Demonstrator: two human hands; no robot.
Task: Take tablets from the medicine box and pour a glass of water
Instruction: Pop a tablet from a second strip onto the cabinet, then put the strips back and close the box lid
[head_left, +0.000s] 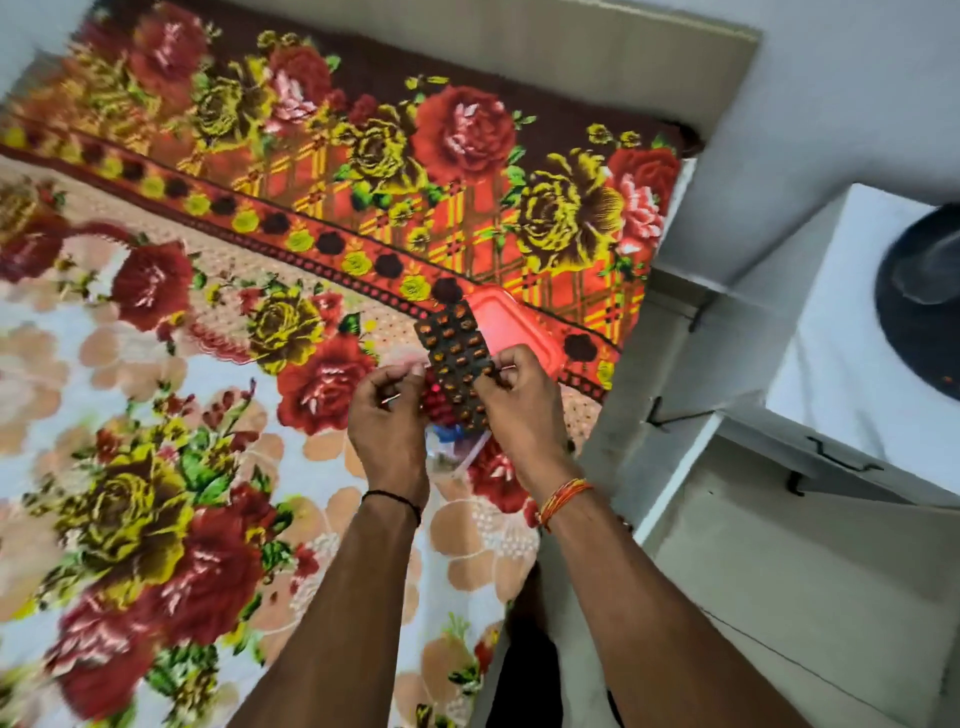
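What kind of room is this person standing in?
Probably a bedroom. A bed covered with a big flowery blanket fills most of the view, with a small white table beside it. The hands hold a strip of tablets over the blanket, near a red lid.

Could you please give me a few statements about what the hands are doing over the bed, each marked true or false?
1. The right hand grips the dark blister strip of orange tablets. True.
2. A glass of water stands on the floral blanket. False: no glass is in view.
3. The red lid lies on the blanket beyond the strip. True.
4. The left hand rests flat on the blanket. False: it is raised, fingers curled, beside the strip.
5. Both wrists are bare. False: each wears a thread band.
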